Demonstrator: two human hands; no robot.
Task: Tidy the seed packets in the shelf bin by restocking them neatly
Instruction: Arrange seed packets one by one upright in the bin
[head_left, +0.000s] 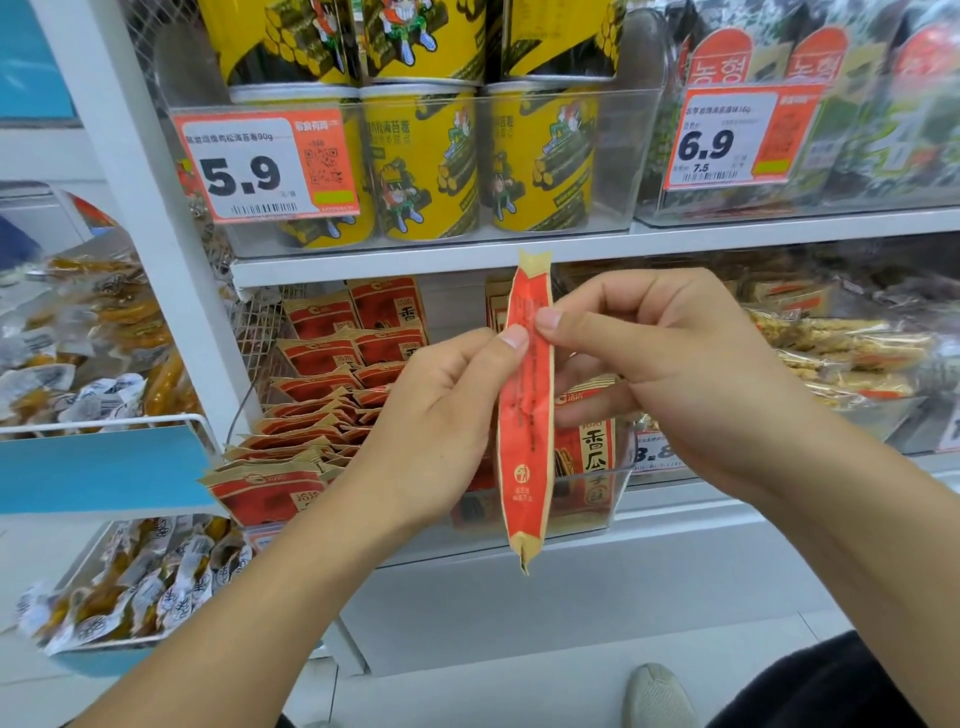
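Both hands pinch one seed packet (525, 410) edge-on, upright: left hand (441, 415), right hand (670, 374). Clear bin (597, 514) of packets sits just behind.

yellow tubs (426, 166), 5.9 price tag (265, 166), seaweed pkts (878, 104)

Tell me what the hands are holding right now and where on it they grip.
Both hands pinch one red seed packet, held upright and edge-on: left hand and right hand grip its upper part, thumbs on opposite sides.

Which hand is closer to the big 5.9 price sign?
Left. The left hand sits below and right of the 5.9 price tag; the right hand is farther right, past the seed packet both pinch.
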